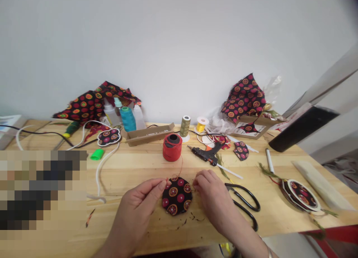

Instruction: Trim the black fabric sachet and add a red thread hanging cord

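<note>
A round patch of black fabric [177, 195] with red and orange circles lies flat on the wooden table [134, 168], between my two hands. My left hand [137, 209] is at its upper left edge, fingertips close together beside a short end of red thread. My right hand [212, 202] curls against its right edge, and the fingertips hide that rim. A thin red thread runs down to the patch from a spool of red thread [172, 147] standing just beyond it. Small dark thread clippings lie below the patch.
Black-handled scissors [243, 205] lie right of my right hand, below a black glue gun [205, 155]. A finished round fabric piece [300, 195] sits further right. Thread spools, bottles, cords and printed fabric line the table's back edge against the wall. A pixelated patch covers the left foreground.
</note>
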Tool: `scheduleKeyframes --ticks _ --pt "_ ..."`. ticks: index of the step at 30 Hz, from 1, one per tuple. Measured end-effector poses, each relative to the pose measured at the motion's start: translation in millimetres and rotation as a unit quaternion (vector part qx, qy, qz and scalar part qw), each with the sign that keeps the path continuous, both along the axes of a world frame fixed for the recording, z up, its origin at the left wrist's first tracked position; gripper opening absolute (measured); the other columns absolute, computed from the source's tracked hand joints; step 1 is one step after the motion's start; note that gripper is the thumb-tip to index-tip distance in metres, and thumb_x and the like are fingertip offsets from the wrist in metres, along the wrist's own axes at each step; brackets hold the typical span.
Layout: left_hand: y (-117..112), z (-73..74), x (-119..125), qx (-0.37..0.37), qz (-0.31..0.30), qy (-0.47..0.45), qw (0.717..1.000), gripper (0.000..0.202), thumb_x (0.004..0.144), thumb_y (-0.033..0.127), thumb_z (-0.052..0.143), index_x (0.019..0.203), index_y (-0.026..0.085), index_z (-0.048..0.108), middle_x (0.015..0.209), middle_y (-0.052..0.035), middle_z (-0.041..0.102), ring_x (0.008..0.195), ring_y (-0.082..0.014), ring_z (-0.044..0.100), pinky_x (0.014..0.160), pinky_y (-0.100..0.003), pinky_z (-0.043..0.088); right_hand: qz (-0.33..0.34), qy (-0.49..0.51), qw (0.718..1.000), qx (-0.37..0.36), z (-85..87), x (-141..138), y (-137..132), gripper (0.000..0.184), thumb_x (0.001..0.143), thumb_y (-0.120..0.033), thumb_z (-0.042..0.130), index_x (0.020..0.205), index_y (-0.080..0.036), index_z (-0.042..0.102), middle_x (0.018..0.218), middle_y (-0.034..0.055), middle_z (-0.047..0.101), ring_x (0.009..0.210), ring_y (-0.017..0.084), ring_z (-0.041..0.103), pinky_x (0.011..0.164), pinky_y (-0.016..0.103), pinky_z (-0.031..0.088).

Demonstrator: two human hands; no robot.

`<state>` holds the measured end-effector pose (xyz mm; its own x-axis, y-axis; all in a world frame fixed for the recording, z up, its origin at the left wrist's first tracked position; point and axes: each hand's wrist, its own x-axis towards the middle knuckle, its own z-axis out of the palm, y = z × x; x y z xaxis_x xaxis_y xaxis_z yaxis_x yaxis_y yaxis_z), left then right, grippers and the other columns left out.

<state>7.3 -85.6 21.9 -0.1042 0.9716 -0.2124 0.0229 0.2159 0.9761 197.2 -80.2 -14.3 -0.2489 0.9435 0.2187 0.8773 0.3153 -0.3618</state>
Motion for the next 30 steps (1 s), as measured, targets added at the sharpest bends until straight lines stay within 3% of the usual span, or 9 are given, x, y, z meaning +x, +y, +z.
scheduleKeyframes --ticks 5,11,16,21,26,30 --pt "1 -1.6 1 0.007 -0.007 0.013 1.000 0.020 0.065 0.039 0.070 0.072 0.021 0.077 0.038 0.0057 0.046 0.044 -0.0141 0.044 0.052 -0.025 0.043 -0.012 0.102 0.991 -0.082 21.1 -6 -7 0.017 0.086 -0.009 0.047 0.076 -0.017 0.058 0.076 0.0030 0.063 0.072 0.016 0.056 0.067 0.027 0.042" --pt "-1 -6.5 4 0.012 -0.038 0.030 0.999 0.020 0.070 0.036 0.068 0.079 0.022 0.078 0.043 0.0050 0.051 0.045 -0.0126 0.044 0.047 -0.022 0.039 0.033 0.202 0.970 -0.129 36.5 -14 -17 0.017 0.086 -0.007 0.046 0.078 -0.019 0.056 0.074 -0.0015 0.063 0.068 0.011 0.056 0.062 0.020 0.041" --pt "-3 -12.8 6 0.010 -0.058 0.034 0.998 0.021 0.074 0.035 0.066 0.085 0.022 0.077 0.043 0.0051 0.051 0.045 -0.0117 0.043 0.043 -0.020 0.035 0.075 0.162 0.978 -0.109 48.1 -23 -19 0.017 0.085 -0.005 0.045 0.078 -0.018 0.055 0.076 0.0008 0.062 0.070 0.012 0.056 0.064 0.022 0.042" --pt "-4 -10.4 9 -0.002 -0.085 0.026 0.996 0.021 0.074 0.037 0.064 0.083 0.023 0.077 0.047 0.0037 0.056 0.046 -0.0128 0.045 0.044 -0.021 0.034 0.116 0.096 0.987 -0.050 43.1 -25 -22 0.020 0.084 -0.002 0.043 0.082 -0.019 0.053 0.080 0.0016 0.060 0.073 0.014 0.054 0.065 0.024 0.041" --pt "-5 -11.0 10 -0.003 -0.106 0.033 0.994 0.020 0.075 0.038 0.064 0.082 0.025 0.077 0.055 0.0028 0.062 0.049 -0.0125 0.046 0.046 -0.021 0.034 0.096 0.055 0.994 0.011 34.9 -24 -22 0.018 0.085 -0.003 0.044 0.088 -0.019 0.053 0.085 0.0026 0.058 0.081 0.016 0.052 0.077 0.028 0.041" --pt "-6 -14.9 10 0.000 -0.110 0.026 0.994 0.019 0.076 0.037 0.064 0.082 0.025 0.077 0.060 0.0028 0.064 0.050 -0.0112 0.045 0.047 -0.020 0.034 0.079 0.058 0.995 -0.001 36.9 -23 -20 0.015 0.086 -0.006 0.045 0.084 -0.019 0.053 0.083 0.0014 0.058 0.078 0.015 0.051 0.073 0.027 0.040"
